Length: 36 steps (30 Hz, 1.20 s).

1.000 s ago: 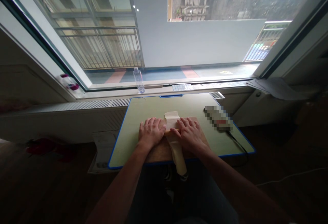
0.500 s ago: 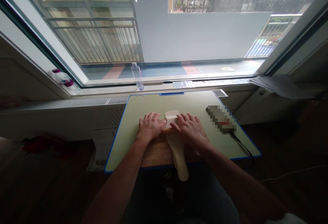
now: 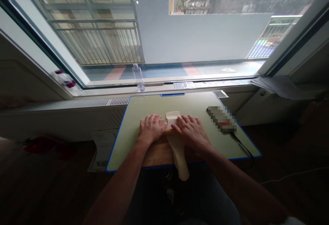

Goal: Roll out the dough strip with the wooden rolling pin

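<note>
A wooden rolling pin (image 3: 169,132) lies crosswise over a long pale strip of dough (image 3: 177,147); only its middle shows between my hands. Both palms rest on top of the pin, one on each side of the strip. My left hand (image 3: 152,128) is flat and open, fingers stretched forward, thumb pointing inward. My right hand (image 3: 190,129) lies the same way, its thumb over the dough's edge. Under them is a brown wooden board (image 3: 158,154). The strip's far end lies beyond the pin, and its near end hangs over the table's front edge.
The small green table (image 3: 123,139) has a blue rim. A pixelated flat object (image 3: 222,119) with a black cable (image 3: 243,145) lies at right. A clear bottle (image 3: 139,77) and a purple-capped bottle (image 3: 65,80) stand by the window. Papers (image 3: 281,86) lie at far right.
The view has shifted very slightly. Both hands, the rolling pin and the dough strip stay in nearly the same place.
</note>
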Each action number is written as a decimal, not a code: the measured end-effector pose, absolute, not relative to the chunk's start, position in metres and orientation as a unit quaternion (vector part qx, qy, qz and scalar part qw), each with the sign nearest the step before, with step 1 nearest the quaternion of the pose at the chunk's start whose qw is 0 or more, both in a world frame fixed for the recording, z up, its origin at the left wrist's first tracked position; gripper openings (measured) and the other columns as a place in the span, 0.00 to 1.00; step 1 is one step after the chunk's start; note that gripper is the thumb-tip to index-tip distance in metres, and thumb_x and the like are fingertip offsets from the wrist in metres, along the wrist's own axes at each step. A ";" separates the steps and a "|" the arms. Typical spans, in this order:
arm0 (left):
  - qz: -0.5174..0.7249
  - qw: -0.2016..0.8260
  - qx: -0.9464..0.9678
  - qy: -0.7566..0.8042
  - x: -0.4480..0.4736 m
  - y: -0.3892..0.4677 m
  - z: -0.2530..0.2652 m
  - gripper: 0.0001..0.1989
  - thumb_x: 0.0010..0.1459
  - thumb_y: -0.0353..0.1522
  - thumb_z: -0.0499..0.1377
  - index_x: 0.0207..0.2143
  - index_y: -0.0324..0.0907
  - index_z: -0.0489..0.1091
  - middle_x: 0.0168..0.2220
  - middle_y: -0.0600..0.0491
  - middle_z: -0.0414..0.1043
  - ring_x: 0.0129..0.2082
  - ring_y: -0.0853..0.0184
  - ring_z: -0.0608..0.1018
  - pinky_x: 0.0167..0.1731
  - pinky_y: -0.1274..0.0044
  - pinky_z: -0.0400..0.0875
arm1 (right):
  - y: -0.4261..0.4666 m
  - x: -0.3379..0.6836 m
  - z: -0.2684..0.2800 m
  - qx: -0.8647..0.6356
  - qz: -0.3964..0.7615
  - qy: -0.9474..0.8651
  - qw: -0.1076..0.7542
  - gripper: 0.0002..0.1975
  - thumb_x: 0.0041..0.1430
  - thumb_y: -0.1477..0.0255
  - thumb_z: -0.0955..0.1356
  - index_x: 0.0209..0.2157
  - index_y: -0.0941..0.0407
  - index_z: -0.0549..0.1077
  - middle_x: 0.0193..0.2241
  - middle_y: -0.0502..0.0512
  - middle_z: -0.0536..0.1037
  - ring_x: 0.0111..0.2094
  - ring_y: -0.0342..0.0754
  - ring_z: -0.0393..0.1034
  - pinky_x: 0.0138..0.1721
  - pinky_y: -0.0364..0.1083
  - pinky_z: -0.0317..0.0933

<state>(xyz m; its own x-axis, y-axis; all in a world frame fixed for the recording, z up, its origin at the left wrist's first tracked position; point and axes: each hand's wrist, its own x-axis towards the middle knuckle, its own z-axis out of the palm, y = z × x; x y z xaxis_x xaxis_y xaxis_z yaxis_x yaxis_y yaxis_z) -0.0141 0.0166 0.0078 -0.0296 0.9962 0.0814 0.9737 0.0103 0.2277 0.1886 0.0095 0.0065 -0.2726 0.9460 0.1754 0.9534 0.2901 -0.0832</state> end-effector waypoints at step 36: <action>0.118 0.037 0.692 0.711 -0.013 0.011 0.004 0.26 0.71 0.50 0.54 0.64 0.52 0.74 0.70 0.49 0.71 0.69 0.54 0.69 0.71 0.57 0.59 | 0.005 0.190 0.011 -0.587 -0.015 -0.804 0.095 0.33 0.78 0.47 0.56 0.67 0.53 0.72 0.68 0.60 0.74 0.69 0.63 0.61 0.68 0.60 0.46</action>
